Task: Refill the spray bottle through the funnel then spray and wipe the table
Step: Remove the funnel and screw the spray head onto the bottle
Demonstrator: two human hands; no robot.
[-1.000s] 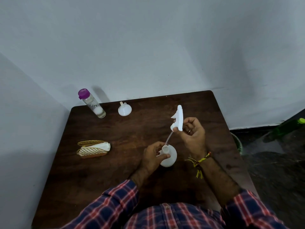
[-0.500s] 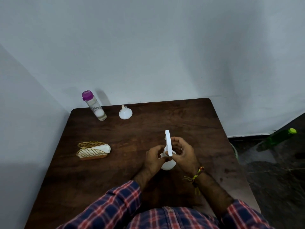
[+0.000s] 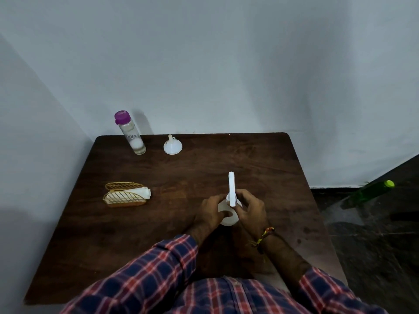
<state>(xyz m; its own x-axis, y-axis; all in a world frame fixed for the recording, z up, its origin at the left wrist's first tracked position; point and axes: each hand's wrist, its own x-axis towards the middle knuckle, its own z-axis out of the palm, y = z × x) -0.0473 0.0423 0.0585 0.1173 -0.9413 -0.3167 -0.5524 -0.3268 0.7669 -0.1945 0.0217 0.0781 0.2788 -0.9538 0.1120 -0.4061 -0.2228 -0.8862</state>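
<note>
— Both hands on one item, we log: left hand (image 3: pixel 209 211) curled round the body of the white spray bottle (image 3: pixel 227 217), right hand (image 3: pixel 250 207) with fingers wrapped at the neck, just under the spray head (image 3: pixel 232 189). Neither palm is spread; each grips the bottle.

— Location of the bottle?

— Standing on the table (image 3: pixel 249 162), near the middle of the top and toward our side of it, between the two hands.

— Surface and room, then.

— Table: dark brown wood grain, rounded corners, pushed into a corner where two pale grey walls (image 3: pixel 226 64) meet. Dark floor (image 3: pixel 374 234) to the right, with a green bottle (image 3: pixel 367 193) lying tilted on it.

— Other entries on the top?

— Clear bottle with a purple cap (image 3: pixel 130 135) at the far left edge, some white content low inside. White funnel (image 3: pixel 172 146) just beside it, mouth down, spout up. Gold wire holder (image 3: pixel 124 194) on the left with a white cloth (image 3: pixel 136 192) tucked in it.

— Bottle's look?

— White, rounded body; the head stands upright, a narrow flat slab seen edge-on. We cannot tell whether it is screwed fully home.
</note>
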